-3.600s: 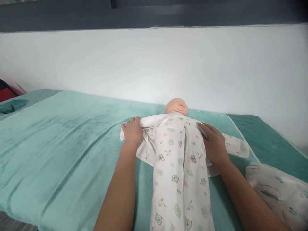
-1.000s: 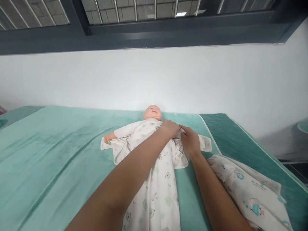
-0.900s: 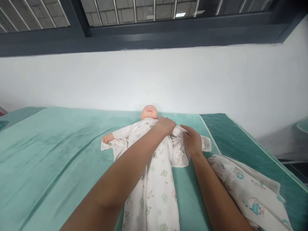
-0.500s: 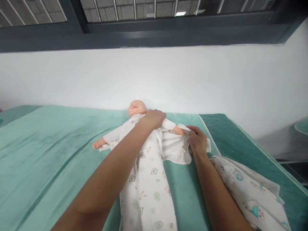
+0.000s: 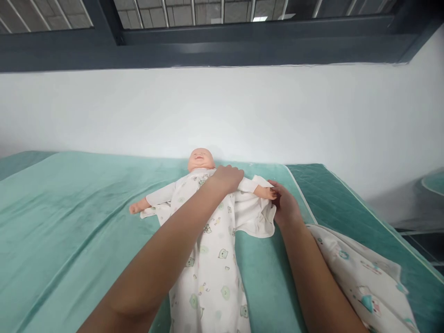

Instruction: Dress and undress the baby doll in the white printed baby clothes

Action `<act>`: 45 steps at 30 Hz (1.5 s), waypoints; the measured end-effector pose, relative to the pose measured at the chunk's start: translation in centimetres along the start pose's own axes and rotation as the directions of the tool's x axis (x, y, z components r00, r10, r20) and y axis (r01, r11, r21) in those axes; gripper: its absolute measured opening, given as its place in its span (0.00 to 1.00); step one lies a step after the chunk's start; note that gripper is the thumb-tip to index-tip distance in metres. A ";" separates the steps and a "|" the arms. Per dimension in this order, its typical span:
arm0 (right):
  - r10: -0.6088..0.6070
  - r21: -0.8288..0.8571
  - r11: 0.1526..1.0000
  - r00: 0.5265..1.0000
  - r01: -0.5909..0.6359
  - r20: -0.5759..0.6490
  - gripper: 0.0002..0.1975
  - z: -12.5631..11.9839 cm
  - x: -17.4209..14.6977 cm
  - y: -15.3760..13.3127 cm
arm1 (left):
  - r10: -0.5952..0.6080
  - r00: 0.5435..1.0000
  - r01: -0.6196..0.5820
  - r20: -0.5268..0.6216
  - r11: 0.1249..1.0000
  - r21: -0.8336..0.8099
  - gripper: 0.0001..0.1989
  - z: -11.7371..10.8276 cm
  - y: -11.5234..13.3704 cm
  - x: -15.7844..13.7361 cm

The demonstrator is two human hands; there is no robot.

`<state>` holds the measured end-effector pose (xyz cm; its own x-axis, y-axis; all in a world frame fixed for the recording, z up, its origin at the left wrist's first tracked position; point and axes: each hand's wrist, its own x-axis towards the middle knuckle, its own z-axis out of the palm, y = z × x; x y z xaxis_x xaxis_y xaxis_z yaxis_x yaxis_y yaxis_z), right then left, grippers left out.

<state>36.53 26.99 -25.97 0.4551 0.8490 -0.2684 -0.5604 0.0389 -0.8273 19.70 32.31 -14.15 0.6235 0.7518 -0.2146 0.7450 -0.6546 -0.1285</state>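
A baby doll (image 5: 201, 159) lies on its back, head toward the wall, both arms stretched sideways. It wears white sleeves, and a white garment with green animal prints (image 5: 222, 254) covers its front and runs toward me. My left hand (image 5: 229, 179) is curled over the doll's shoulder at the right of the picture; its fingertips are hidden. At the end of that same arm, my right hand (image 5: 287, 206) has its fingers around the doll's small hand (image 5: 265, 192). Beneath this arm a plain white flap of cloth (image 5: 255, 215) lies spread, its edge beside my right fingers.
A folded white cloth with teal prints (image 5: 364, 277) lies at the right, by my right forearm. Green sheeting (image 5: 86, 222) covers the bed, with a darker green strip (image 5: 347, 203) on the right. Behind stand a white wall (image 5: 222, 111) and a dark window frame (image 5: 243, 44).
My right hand has let the white cloth's edge drop and closed around the doll's hand. The doll's arm reaches slightly farther right. My left hand stays at the shoulder.
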 end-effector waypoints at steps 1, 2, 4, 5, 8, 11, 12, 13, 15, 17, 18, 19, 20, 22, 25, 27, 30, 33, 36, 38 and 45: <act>0.026 0.024 0.999 1.000 -0.026 -0.005 0.19 0.1 -0.1 -0.1 | 0.006 1.000 -0.006 0.003 1.000 0.011 0.18 0.1 0.1 0.1; 0.048 0.041 0.998 0.999 -0.048 -0.005 0.18 0.3 -0.1 -0.2 | 0.012 1.000 -0.012 0.004 1.000 0.020 0.17 0.2 0.2 0.2; 0.080 0.051 0.996 0.997 -0.080 -0.001 0.17 0.5 -0.2 -0.4 | 0.021 1.000 -0.021 0.008 0.999 0.031 0.17 0.4 0.3 0.4; 0.091 0.050 0.995 0.996 -0.091 -0.005 0.17 0.6 -0.2 -0.5 | 0.021 1.000 -0.021 0.010 0.999 0.032 0.17 0.5 0.4 0.5; 0.105 0.044 0.994 0.994 -0.104 -0.029 0.16 0.8 -0.3 -0.7 | 0.017 1.000 -0.018 0.015 0.999 0.026 0.17 0.8 0.6 0.6; 0.092 0.034 0.995 0.995 -0.091 -0.031 0.16 0.9 -0.2 -0.6 | 0.009 1.000 -0.009 0.011 1.000 0.013 0.16 1.0 0.7 0.7; 0.086 0.030 0.996 0.996 -0.085 -0.033 0.16 0.9 -0.1 -0.5 | 0.007 1.000 -0.007 0.013 1.000 0.009 0.16 1.1 0.7 0.8; 0.076 0.025 0.997 0.997 -0.075 -0.034 0.15 0.8 0.0 -0.3 | 0.003 1.000 -0.003 0.015 1.000 0.006 0.16 1.2 0.8 0.9; 0.041 0.002 0.999 0.999 -0.041 -0.034 0.14 0.7 0.3 0.0 | 0.002 1.000 -0.002 0.022 1.000 0.002 0.16 1.3 0.9 1.1; -0.006 -0.044 0.999 1.000 0.004 -0.031 0.13 0.5 0.6 0.3 | 0.005 1.000 -0.005 0.016 1.000 -0.002 0.16 1.4 1.1 1.2; -0.028 -0.075 0.997 0.999 0.026 -0.028 0.13 0.3 0.8 0.4 | 0.007 1.000 -0.007 0.000 1.000 -0.006 0.16 1.4 1.2 1.0; -0.052 -0.108 0.993 0.998 0.048 -0.027 0.13 0.2 1.0 0.5 | 0.010 1.000 -0.010 -0.027 1.000 -0.014 0.16 1.4 1.2 0.6; -0.079 -0.142 0.987 0.997 0.074 -0.026 0.13 0.0 1.1 0.6 | 0.014 0.997 -0.016 -0.073 0.999 -0.027 0.15 1.4 1.1 0.0; -0.146 -0.221 0.966 0.989 0.136 -0.026 0.13 -0.1 1.2 0.6 | 0.001 0.979 -0.022 -0.206 0.995 -0.098 0.13 1.6 0.6 -1.8; -0.337 -0.434 0.850 0.941 0.299 -0.011 0.14 0.1 0.8 0.5 | -0.145 0.889 -0.009 -0.435 0.943 -0.333 0.12 3.0 -1.1 -5.5; -0.520 -0.627 0.639 0.851 0.446 0.074 0.15 0.6 0.0 0.6 | -0.329 0.784 0.007 -0.526 0.852 -0.523 0.12 4.8 -2.5 -8.0; -0.662 -0.730 0.287 0.679 0.621 0.317 0.17 2.1 -1.6 1.3 | -0.560 0.645 -0.046 -0.520 0.651 -0.758 0.12 8.1 -4.3 -10.6; -0.605 -0.649 0.223 0.625 0.728 0.494 0.16 3.7 -3.7 2.7 | -0.660 0.624 -0.128 -0.418 0.441 -0.888 0.16 10.6 -5.1 -11.4; -0.482 -0.565 0.349 0.660 0.747 0.575 0.16 5.0 -5.7 4.0 | -0.685 0.642 -0.157 -0.344 0.322 -0.933 0.18 11.7 -5.4 -11.1; -0.423 -0.535 0.418 0.678 0.735 0.601 0.17 5.7 -6.7 4.4 | -0.685 0.648 -0.182 -0.335 0.287 -0.940 0.19 12.1 -5.6 -10.8; -0.264 -0.510 0.523 0.699 0.683 0.664 0.21 8.3 -6.9 3.9 | -0.685 0.624 -0.225 -0.377 0.304 -0.926 0.14 12.6 -5.7 -10.5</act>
<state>25.50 25.67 -23.25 0.0065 0.9333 0.3590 0.3707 0.3311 -0.8677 5.93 27.10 -23.33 -0.0316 0.9474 0.3186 0.3053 -0.2944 0.9056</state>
